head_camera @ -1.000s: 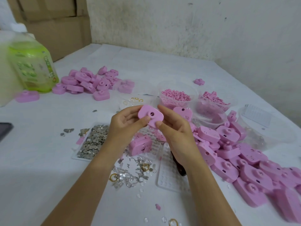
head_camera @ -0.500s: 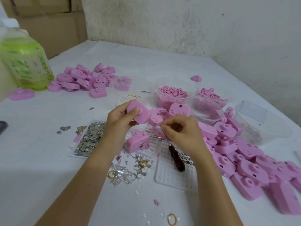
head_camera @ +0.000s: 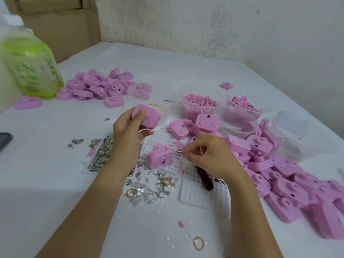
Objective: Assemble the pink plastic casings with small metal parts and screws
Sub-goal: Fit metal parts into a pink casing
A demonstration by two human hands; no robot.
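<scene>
Pink casing [head_camera: 149,116] sits raised off the table in my left hand [head_camera: 128,138], thumb across its face and fingers curled behind it. My right hand [head_camera: 210,155] is lower, fingertips pinched on the thin metal shaft of the screwdriver [head_camera: 205,180], whose dark handle lies on the dimpled tray [head_camera: 201,198] under my wrist. Biggest of the containers is the wide clear tub [head_camera: 316,138] at far right, with a white ribbed sheet in it. Next come the round tub of pink granules [head_camera: 200,107], the tub of pink chips [head_camera: 245,105] beside it, and a clear tub [head_camera: 240,125] in front whose contents I cannot make out. By my left wrist the flat tray [head_camera: 87,170] is heaped with small metal parts [head_camera: 102,153]. One second casing [head_camera: 160,158] stands on another dimpled tray [head_camera: 163,136], just off the screwdriver's tip. White table [head_camera: 46,192] lies open at my near left; its far edge meets the wall [head_camera: 223,34], with cardboard boxes [head_camera: 61,25] at the far-left corner. On the right, the big heap of casings [head_camera: 279,174] crowds in just beside my right forearm, and a smaller heap [head_camera: 100,86] lies far left next to the green bottle [head_camera: 31,66]. Between my forearms lie scattered metal bits [head_camera: 154,181], clear beads and yellow rubber bands [head_camera: 198,243].
</scene>
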